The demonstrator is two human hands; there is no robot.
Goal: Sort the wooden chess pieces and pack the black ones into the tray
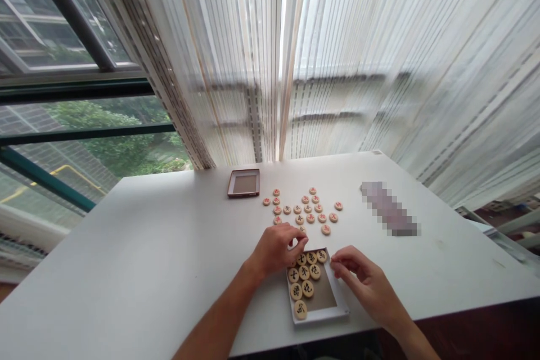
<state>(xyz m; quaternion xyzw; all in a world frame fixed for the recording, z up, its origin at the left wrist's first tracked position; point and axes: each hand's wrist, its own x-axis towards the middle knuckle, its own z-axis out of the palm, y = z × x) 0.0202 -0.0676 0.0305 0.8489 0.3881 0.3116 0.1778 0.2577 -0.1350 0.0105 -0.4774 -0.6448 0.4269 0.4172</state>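
Note:
A shallow white box (320,318) with a brown floor stands near the table's front edge. Round wooden Chinese chess pieces with black characters, such as this piece (307,288), fill its left and far parts. My left hand (276,247) reaches over the box's far left corner, thumb and forefinger curled close together in a pinch. Just beyond those fingertips lies a partly covered piece (301,229); whether they grip anything is hidden. My right hand (363,281) is closed, its fingertips pinched at the box's right wall near the far corner.
Several loose pieces, most marked in red, are spread beyond the box, among them a red piece (325,230). Farther back lies a brown-rimmed box lid (243,183). A blurred-out object (390,208) rests at the right of the white table (147,259). Curtains (236,67) hang behind.

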